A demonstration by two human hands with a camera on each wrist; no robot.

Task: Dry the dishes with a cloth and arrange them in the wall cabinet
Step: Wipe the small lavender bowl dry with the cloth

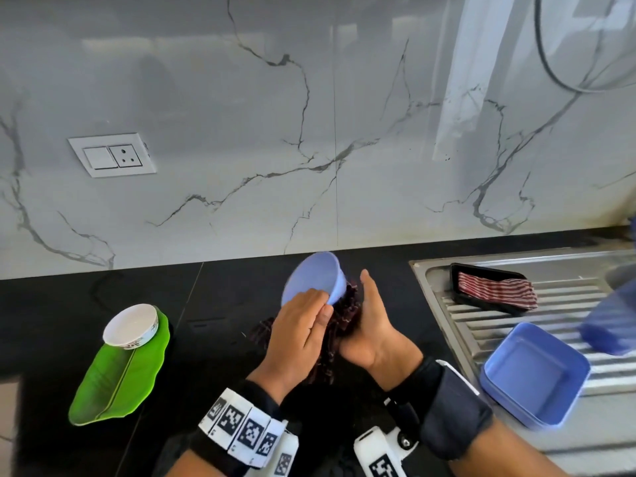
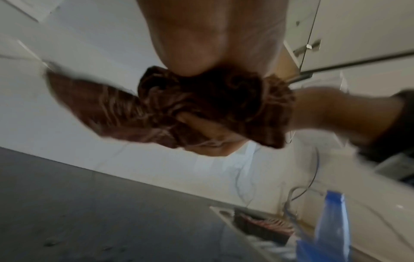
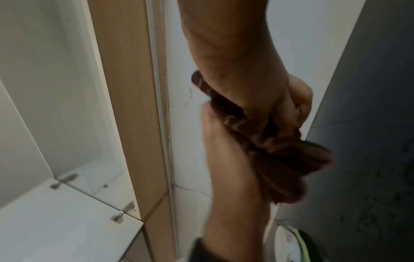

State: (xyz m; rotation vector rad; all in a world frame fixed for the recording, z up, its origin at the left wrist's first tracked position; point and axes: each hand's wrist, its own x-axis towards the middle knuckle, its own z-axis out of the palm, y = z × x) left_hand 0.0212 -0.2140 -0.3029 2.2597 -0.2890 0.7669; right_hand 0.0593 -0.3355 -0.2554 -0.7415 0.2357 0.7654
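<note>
Above the black counter (image 1: 69, 321), my left hand (image 1: 303, 321) grips the rim of a light blue bowl (image 1: 313, 280), which is tilted with its opening facing left. My right hand (image 1: 373, 318) holds a bunched dark red checked cloth (image 1: 344, 315) against the bowl's outer side, thumb pointing up. In the right wrist view my right hand's fingers (image 3: 291, 109) curl into the cloth (image 3: 280, 159). The left wrist view shows the cloth (image 2: 201, 106) bunched below my left hand (image 2: 212, 44); the bowl is hidden there.
A white bowl (image 1: 132, 325) sits on a green leaf-shaped plate (image 1: 120, 373) at the left. On the steel drainboard (image 1: 568, 294) to the right lie a black tray (image 1: 461, 270) with a striped cloth, a blue square container (image 1: 533, 373) and a blurred blue item (image 1: 612, 325). The right wrist view shows an open white cabinet (image 3: 56, 124).
</note>
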